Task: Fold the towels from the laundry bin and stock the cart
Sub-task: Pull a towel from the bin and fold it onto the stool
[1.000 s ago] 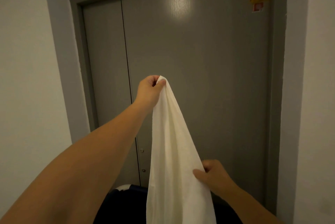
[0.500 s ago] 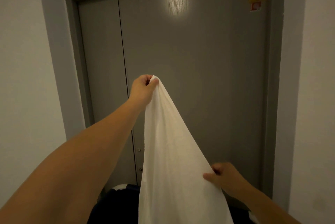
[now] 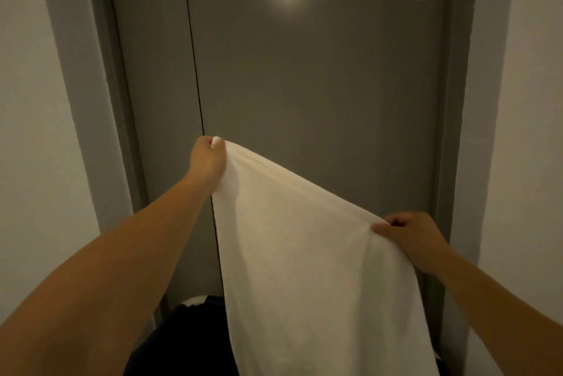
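— Progress on towel (image 3: 304,254) so far?
— Early, by the look of it. Out of the bin (image 3: 182,342), spread open in the air, not yet folded. No fold line to be seen, no cart in view, no stack anywhere.
— Hands?
— Both closed on cloth. Left hand (image 3: 207,159) raised high, pinching one top corner, with a scrap of white poking out above the knuckles. Right hand (image 3: 409,232) lower and well off to the right, fingers curled over the top edge, thumb tip pressed on the near side.
— Position of towel?
— Hanging in front of grey door (image 3: 320,86), above the dark bin at the bottom of view. Top edge stretched slantwise from left hand down to right hand, the rest dropping out of frame.
— Look of it?
— White to cream, plain, thin, soft. Slight sag along the top, light gathers near the right grip. Lower corners out of sight.
— Left to do?
— Probably nearly all: levelling the top edge, folding, then stocking the cart. Possibly more towels in the bin, though too dark inside to tell.
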